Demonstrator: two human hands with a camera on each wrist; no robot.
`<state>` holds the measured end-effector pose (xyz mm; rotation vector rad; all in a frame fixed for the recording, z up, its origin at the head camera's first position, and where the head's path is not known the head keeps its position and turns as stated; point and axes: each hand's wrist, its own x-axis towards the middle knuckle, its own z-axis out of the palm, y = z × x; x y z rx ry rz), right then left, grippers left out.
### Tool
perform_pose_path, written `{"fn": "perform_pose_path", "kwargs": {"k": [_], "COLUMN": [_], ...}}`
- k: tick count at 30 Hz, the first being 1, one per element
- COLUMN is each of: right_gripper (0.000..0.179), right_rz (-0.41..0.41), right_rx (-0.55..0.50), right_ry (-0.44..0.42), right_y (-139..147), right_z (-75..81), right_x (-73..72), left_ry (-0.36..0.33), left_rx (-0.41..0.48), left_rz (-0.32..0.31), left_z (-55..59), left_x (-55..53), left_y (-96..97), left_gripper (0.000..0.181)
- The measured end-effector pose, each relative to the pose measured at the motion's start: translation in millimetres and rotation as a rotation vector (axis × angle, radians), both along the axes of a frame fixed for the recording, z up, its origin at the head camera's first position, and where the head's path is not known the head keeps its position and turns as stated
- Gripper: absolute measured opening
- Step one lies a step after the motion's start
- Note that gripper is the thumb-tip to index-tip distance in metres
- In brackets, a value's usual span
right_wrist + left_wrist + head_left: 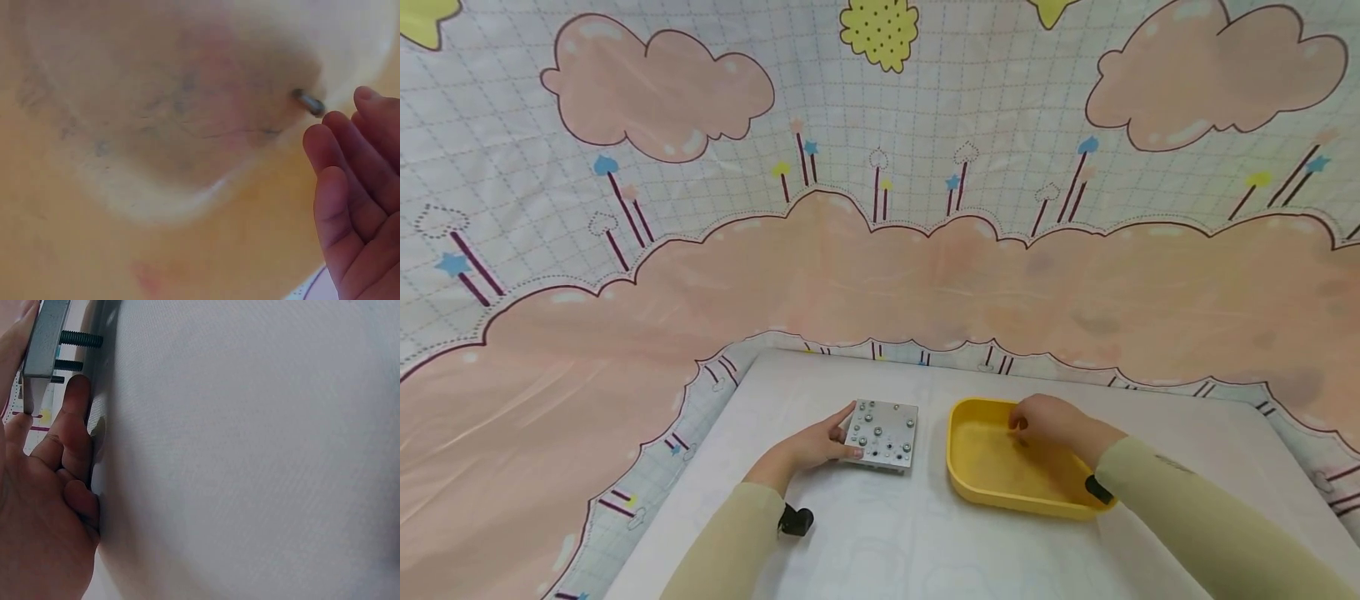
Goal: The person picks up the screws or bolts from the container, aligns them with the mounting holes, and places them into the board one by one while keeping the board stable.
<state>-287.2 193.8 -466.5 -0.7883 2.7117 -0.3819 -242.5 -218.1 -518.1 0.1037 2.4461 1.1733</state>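
Observation:
My left hand grips a square metal plate by its left side, thumb at the near corner and a finger at the far one. Screws and holes dot its top face. In the left wrist view, threaded bolts stick out of the plate's underside near my fingers. Inside a yellow tray is my right hand, fingers loosely bent and pointing down. In the right wrist view, a small dark screw lies just beyond those fingertips; I see no clear grip on it.
A white-covered table lies under the plate and tray. Behind it hangs a patterned cloth with clouds and stars. Black wrist cameras sit on both forearms, the right one close to the tray's rim.

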Motion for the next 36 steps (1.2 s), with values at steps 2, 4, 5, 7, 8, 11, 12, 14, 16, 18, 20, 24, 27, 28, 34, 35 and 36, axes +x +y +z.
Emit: {"fn": "perform_pose_path", "kwargs": {"k": [2,4,5,7,8,11,12,14,16,18,20,24,27,28,34,35,36], "right_gripper": [0.003,0.002,0.003,0.004,0.004,0.003,0.002,0.004,0.008,0.013,0.017,0.019,0.016,0.015,0.009,0.01,0.01], "right_rz": [0.022,0.045,0.05,0.079,0.09,0.113,0.117,0.123,0.122,0.111,0.092,0.067,0.053,0.046,0.007,0.003,0.002], "right_rx": [0.027,0.043,0.053,0.069,0.073,0.079,0.081,0.082,0.085,0.075,0.061,0.046,0.054,0.052,-0.001,-0.021,-0.04], "right_ry": [0.015,0.033,0.042,0.062,0.074,0.098,0.101,0.105,0.111,0.11,0.101,0.08,0.047,0.034,0.0,-0.003,-0.006], "right_y": [1.5,2.7,3.0,3.3,3.4,3.0,2.5,1.4,-0.2,-2.3,-4.3,-7.7,-10.1,-10.7,-12.6,-12.9,-13.3], "right_z": [-4.5,-7.9,-9.7,-12.3,-13.2,-15.3,-16.2,-17.6,-19.4,-20.0,-18.8,-13.3,-8.9,-7.7,-1.8,-0.7,0.2], "right_x": [-1.5,-2.8,-3.7,-5.1,-5.5,-6.4,-6.5,-6.1,-5.5,-4.1,-2.1,2.6,4.5,4.5,2.2,2.0,1.9], "left_ry": [0.001,0.002,0.001,-0.003,-0.005,-0.009,-0.009,-0.006,-0.006,-0.007,-0.007,-0.003,-0.003,-0.003,0.003,0.004,0.003], "left_rx": [-0.005,-0.002,0.005,0.018,0.023,0.032,0.028,0.022,0.02,0.02,0.02,0.02,0.018,0.014,-0.001,0.002,0.003], "left_rz": [0.002,0.001,-0.001,-0.005,-0.007,-0.005,-0.004,-0.002,-0.002,-0.002,-0.004,-0.005,-0.004,-0.004,-0.001,-0.001,0.001], "left_z": [0.1,0.1,-0.1,-0.6,-0.9,-1.8,-1.9,-1.9,-2.0,-2.0,-2.1,-2.1,-1.6,-1.3,1.0,0.9,0.8], "left_x": [0.3,0.5,0.5,0.2,0.0,-0.6,-0.7,-0.7,-0.6,-0.5,-0.4,-0.5,-0.2,0.0,1.8,1.7,1.8], "left_y": [-0.2,-0.6,-0.8,-1.2,-1.4,-1.6,-1.7,-1.6,-1.5,-1.6,-1.8,-0.9,0.0,0.2,-0.3,-0.7,-0.8], "left_gripper": [0.104,0.104,0.104,0.105,0.105,0.105,0.105,0.105,0.105,0.105,0.105,0.105,0.104,0.104,0.102,0.103,0.103]}}
